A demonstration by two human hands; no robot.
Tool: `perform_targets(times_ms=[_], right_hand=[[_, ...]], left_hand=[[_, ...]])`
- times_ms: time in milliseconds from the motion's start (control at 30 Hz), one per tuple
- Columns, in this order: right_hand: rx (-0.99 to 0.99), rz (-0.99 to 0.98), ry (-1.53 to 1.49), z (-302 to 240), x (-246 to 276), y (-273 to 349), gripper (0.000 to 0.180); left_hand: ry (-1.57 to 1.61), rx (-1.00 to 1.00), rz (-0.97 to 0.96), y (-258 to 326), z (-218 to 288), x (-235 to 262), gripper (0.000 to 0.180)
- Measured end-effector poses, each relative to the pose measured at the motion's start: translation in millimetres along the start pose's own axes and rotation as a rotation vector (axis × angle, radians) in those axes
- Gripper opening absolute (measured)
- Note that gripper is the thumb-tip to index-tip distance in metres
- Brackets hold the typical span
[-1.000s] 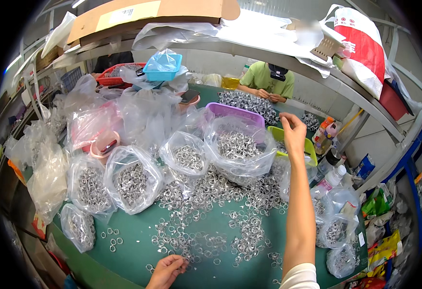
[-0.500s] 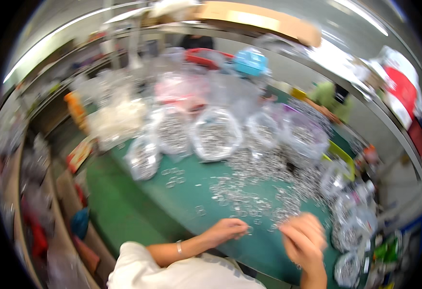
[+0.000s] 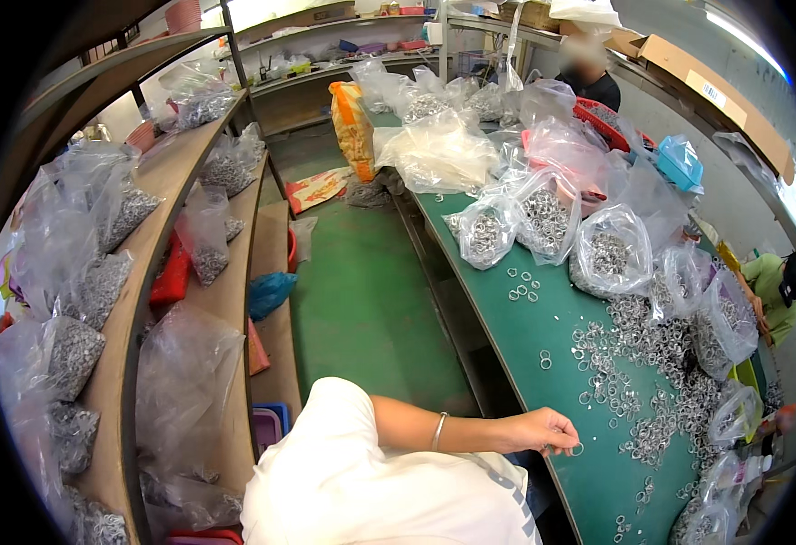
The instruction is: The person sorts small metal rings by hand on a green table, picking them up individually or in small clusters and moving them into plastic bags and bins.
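Note:
My left hand [image 3: 541, 431] is over the near edge of the green table [image 3: 489, 272], its fingers closed in a pinch. A small silvery metal ring [image 3: 578, 450] sticks out at the fingertips. To its right, many similar loose rings [image 3: 611, 386] are scattered across the tabletop, thickening into a heap [image 3: 684, 400] farther right. One small pair of rings [image 3: 545, 360] lies apart, beyond my hand. My right hand is out of view.
Clear plastic bags of rings [image 3: 608, 254] line the table's far side. On my left, shelves [image 3: 157, 272] hold more filled bags. An orange sack [image 3: 352, 132] stands at the aisle's far end. Two other people [image 3: 598, 86] work behind the table.
The view has swung to the left, bringing the shelves and aisle in. My right hand, blurred over the table before, has left the picture. My left hand stays pinched at the table edge.

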State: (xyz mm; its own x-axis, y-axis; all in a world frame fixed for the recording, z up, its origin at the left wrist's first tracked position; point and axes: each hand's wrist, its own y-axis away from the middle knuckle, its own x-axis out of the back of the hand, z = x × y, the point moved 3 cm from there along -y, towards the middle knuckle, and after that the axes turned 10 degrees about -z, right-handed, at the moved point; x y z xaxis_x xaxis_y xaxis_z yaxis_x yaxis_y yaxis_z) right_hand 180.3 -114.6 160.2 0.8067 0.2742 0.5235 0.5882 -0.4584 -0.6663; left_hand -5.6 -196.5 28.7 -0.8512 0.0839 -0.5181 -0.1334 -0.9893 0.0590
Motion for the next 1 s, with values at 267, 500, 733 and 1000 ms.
perform_targets(times_ms=[267, 500, 733, 1000], right_hand=[[-0.246, -0.204, -0.272, 16, -67, 38, 0.018], [-0.421, -0.239, -0.406, 27, -97, 68, 0.019], [-0.57, -0.218, -0.443, 46, -101, 84, 0.02], [-0.726, -0.082, -0.349, 80, -69, 94, 0.021]], left_hand=[[-0.027, 0.002, 0.049, 12, 3, -6, 0.019], [-0.005, 0.021, 0.019, 11, -2, -15, 0.019], [0.0, 0.125, 0.076, -3, -4, -14, 0.018], [0.052, 0.092, 0.109, -13, 3, 4, 0.017]])
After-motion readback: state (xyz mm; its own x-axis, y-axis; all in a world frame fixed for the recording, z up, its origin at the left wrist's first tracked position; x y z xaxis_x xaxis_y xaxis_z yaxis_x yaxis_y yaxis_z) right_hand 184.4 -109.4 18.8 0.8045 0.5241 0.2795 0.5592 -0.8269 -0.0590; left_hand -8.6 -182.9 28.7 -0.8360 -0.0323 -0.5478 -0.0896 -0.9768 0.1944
